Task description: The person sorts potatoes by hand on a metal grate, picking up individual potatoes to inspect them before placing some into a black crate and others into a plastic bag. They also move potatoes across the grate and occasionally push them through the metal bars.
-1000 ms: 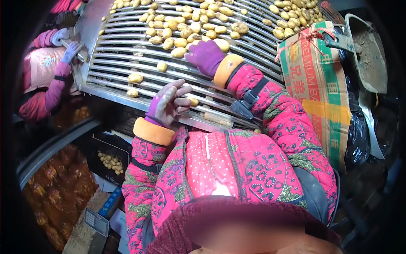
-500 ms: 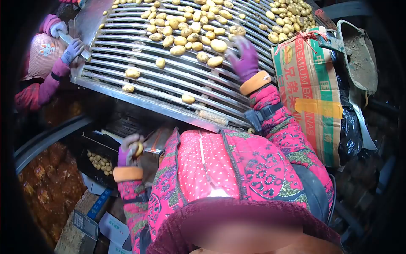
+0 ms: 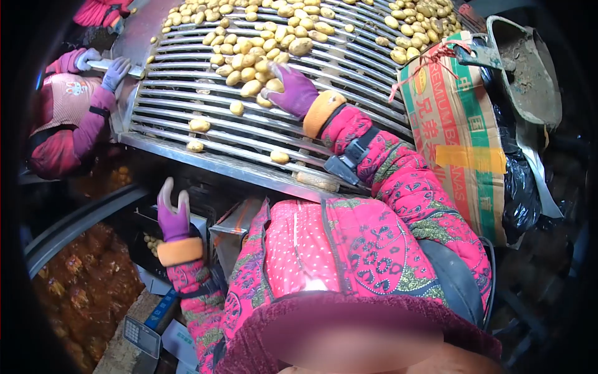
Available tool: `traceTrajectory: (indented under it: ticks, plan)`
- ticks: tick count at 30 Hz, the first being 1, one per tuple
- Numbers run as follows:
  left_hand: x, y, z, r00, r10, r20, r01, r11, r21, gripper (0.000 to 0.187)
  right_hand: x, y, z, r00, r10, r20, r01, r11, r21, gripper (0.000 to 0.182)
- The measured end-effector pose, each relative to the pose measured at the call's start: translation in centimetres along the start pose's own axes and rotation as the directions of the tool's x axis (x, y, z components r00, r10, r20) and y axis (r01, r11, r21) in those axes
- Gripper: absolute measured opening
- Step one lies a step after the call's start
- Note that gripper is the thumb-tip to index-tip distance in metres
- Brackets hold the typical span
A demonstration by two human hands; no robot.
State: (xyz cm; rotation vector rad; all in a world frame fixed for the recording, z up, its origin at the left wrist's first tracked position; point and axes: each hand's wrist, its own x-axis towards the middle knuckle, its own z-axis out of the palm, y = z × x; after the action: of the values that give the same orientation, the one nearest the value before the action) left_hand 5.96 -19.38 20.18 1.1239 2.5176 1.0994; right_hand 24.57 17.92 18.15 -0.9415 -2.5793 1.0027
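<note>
A metal slatted rack (image 3: 168,153) spreads across the upper view with many yellow potatoes (image 3: 248,59) heaped on its bars. My right hand (image 3: 293,91), in a purple glove, reaches over the rack with fingers spread against the right side of the heap, touching the potatoes there. Several single potatoes lie apart on the nearer bars. My left hand (image 3: 174,212), gloved in purple with grey fingertips, is raised below the rack's front edge, thumb and fingers apart and nothing in it. Beneath it, a dark box of small potatoes (image 3: 151,244) is partly covered.
At the left, a co-worker (image 3: 75,118) in gloves holds a flat metal piece; another sleeve (image 3: 101,12) shows at the top left. A printed cardboard box (image 3: 458,143) and a dirty scoop (image 3: 529,78) are at the right. Reddish-brown liquid (image 3: 87,287) fills the lower left.
My right hand has moved left onto the heap, pushing potatoes leftward. My left hand, which held a potato, has let go, moved left and opened.
</note>
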Motion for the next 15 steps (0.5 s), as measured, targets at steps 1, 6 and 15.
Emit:
traceTrajectory:
  ticks: [1, 6, 15]
  plan:
    - [2.9, 2.8, 0.4, 0.994, 0.091, 0.064, -0.099, 0.987, 0.127, 0.046, 0.1, 1.4, -0.1, 0.993, -0.115, -0.007, 0.115, 0.98, 0.161, 0.065]
    - [10.6, 13.9, 11.2, 0.82, 0.509, 0.264, -0.499, 0.86, -0.106, 0.044, 0.8, 10.7, -6.9, 0.898, 0.118, -0.424, -0.119, 0.993, 0.023, 0.041]
    - [9.0, 17.7, 17.6, 0.405, 0.66, 0.632, -0.61, 0.71, -0.351, 0.039, 7.7, 12.4, -6.4, 0.965, -0.192, -0.18, 0.019, 0.732, -0.681, 0.04]
